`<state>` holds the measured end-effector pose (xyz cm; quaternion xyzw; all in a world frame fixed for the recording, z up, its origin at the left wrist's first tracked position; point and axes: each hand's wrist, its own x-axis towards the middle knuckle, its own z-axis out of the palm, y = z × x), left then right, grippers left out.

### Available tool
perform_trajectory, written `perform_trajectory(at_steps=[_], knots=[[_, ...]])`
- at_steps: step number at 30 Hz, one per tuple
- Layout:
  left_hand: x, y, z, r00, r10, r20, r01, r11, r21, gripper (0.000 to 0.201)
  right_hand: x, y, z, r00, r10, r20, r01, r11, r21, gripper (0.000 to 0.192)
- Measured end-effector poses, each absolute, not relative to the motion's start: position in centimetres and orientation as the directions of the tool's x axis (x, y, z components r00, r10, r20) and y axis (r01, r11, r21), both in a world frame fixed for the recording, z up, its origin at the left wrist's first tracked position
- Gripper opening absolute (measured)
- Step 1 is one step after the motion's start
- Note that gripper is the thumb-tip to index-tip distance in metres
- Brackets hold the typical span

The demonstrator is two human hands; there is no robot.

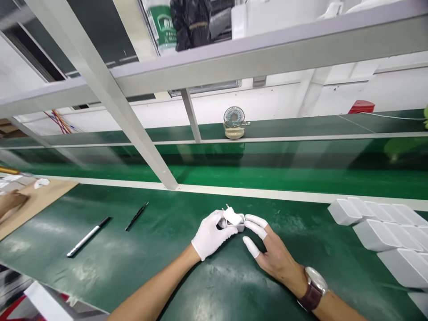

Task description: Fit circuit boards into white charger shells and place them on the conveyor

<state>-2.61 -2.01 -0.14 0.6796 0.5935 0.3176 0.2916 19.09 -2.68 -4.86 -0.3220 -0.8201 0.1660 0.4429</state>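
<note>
Both the left hand [210, 234] (cloth-gloved) and right hand [270, 249] pinch a glossy white charger [234, 218].

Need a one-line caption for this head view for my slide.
Gloved left hand and right hand hold a small white plug over the green table, white boxes stacked at right.

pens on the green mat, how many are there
2: a silver pen at far left, and a thinner black pen just right of it, both left of the hands.

Left of the left hand [210, 234], bare green desk [160, 240] lies open up to a thin black pen [137, 216]; white rectangular boxes [384, 232] block the right.
</note>
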Motion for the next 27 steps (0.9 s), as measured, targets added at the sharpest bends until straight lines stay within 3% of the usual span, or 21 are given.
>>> perform_trajectory(at_steps=[5, 12, 18, 21, 27], knots=[[-4.9, 4.1, 0.5, -0.189, 0.973, 0.133, 0.553, -0.006, 0.833, 0.032, 18.9, -2.5, -5.3, -0.405, 0.696, 0.593, 0.402, 0.718, -0.568, 0.042], [-6.7, 12.5, -0.4, -0.436, 0.890, 0.136, 0.524, 0.128, 0.842, 0.017, 18.7, -2.5, -5.9, -0.429, 0.652, 0.625, 0.403, 0.758, -0.513, 0.039], [-6.8, 12.3, -2.8, -0.593, 0.792, 0.143, 0.434, 0.165, 0.886, 0.051, 18.9, -2.5, -6.5, -0.438, 0.638, 0.633, 0.392, 0.769, -0.504, 0.044], [-6.0, 10.1, -4.1, -0.570, 0.811, 0.129, 0.423, 0.156, 0.893, 0.047, 19.3, -2.5, -6.6, -0.450, 0.631, 0.632, 0.373, 0.776, -0.509, 0.044], [-3.4, 7.3, -5.8, -0.318, 0.945, 0.070, 0.439, 0.081, 0.895, 0.024, 19.3, -3.1, -7.0, -0.549, 0.571, 0.611, 0.318, 0.818, -0.479, 0.046]])
